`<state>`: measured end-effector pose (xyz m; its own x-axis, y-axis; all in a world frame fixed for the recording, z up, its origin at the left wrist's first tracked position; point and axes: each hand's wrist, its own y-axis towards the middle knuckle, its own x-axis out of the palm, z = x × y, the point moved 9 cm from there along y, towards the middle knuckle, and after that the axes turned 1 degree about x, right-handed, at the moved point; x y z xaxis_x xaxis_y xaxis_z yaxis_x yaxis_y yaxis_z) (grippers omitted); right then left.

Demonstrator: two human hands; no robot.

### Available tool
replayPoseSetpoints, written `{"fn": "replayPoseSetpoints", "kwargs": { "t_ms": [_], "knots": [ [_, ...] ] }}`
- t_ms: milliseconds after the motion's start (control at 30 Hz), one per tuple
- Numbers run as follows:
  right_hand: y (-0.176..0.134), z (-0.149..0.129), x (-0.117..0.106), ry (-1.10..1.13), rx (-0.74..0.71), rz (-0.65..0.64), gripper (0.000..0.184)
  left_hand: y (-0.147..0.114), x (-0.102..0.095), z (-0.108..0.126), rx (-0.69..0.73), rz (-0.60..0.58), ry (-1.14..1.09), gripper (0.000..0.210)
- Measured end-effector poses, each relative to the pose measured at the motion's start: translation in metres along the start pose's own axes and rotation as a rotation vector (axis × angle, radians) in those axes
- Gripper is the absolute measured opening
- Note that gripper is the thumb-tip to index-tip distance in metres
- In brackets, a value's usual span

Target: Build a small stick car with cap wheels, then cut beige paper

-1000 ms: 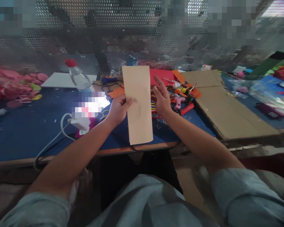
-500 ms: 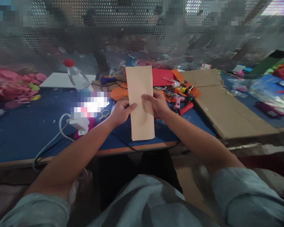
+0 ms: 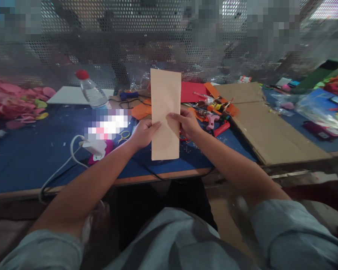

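A long tan sheet of folded paper (image 3: 165, 93) is held upright above the front of the table, its layers just showing at the lower edge. My left hand (image 3: 144, 134) pinches its left edge, thumb on the near face and the fingers hidden behind. On the opposite side my right hand (image 3: 187, 123) grips the right edge, its thumb lying farther in across the paper. Behind the paper lie orange pieces (image 3: 142, 111) and a red sheet (image 3: 190, 92), both partly covered by it.
At left, a clear bottle with a red cap (image 3: 94, 92) leans behind a white plug (image 3: 94, 147) and its cable. A pink glue gun (image 3: 212, 120) lies among tools at right, beside flat cardboard (image 3: 273, 127). Pink pieces (image 3: 17, 97) are heaped far left; perforated mesh (image 3: 157, 22) stands behind.
The paper has risen slightly and turned a little between my hands, so its lower end now sits higher. Both hands keep their hold, almost in the same place.
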<state>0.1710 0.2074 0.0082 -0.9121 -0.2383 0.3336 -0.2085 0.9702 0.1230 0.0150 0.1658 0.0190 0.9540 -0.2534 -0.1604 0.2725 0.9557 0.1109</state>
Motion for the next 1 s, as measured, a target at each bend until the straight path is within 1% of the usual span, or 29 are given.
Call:
{"fn": "replayPoseSetpoints", "kwargs": {
  "t_ms": [233, 300, 400, 467, 500, 633, 700, 867, 1000],
  "knots": [
    [-0.006, 0.009, 0.009, -0.013, 0.112, -0.068, 0.05, 0.001, -0.007, -0.001, 0.009, 0.071, 0.021, 0.043],
    [-0.007, 0.009, 0.011, -0.012, 0.111, -0.081, 0.049, 0.002, -0.008, -0.001, 0.021, 0.076, 0.009, 0.044],
    [-0.007, 0.006, 0.011, -0.014, 0.075, -0.066, 0.047, 0.003, -0.006, 0.002, 0.048, 0.061, 0.008, 0.048],
    [-0.006, 0.004, 0.008, -0.013, 0.049, -0.047, 0.046, 0.003, -0.002, 0.004, 0.062, 0.031, 0.028, 0.048],
    [-0.005, 0.002, 0.006, -0.014, 0.037, -0.036, 0.046, 0.003, 0.001, 0.004, 0.053, -0.003, 0.04, 0.048],
    [-0.003, -0.005, -0.003, -0.042, -0.027, 0.018, 0.041, -0.005, 0.024, -0.011, -0.112, -0.241, 0.048, 0.048],
    [-0.002, -0.008, -0.005, -0.055, -0.055, 0.035, 0.039, -0.009, 0.03, -0.016, -0.16, -0.306, 0.043, 0.048],
    [-0.003, -0.009, -0.005, -0.054, -0.063, 0.045, 0.036, -0.008, 0.027, -0.011, -0.116, -0.294, 0.093, 0.045],
    [-0.003, -0.009, -0.004, -0.05, -0.065, 0.047, 0.038, -0.007, 0.025, -0.013, -0.133, -0.283, 0.095, 0.042]
  ]
}}
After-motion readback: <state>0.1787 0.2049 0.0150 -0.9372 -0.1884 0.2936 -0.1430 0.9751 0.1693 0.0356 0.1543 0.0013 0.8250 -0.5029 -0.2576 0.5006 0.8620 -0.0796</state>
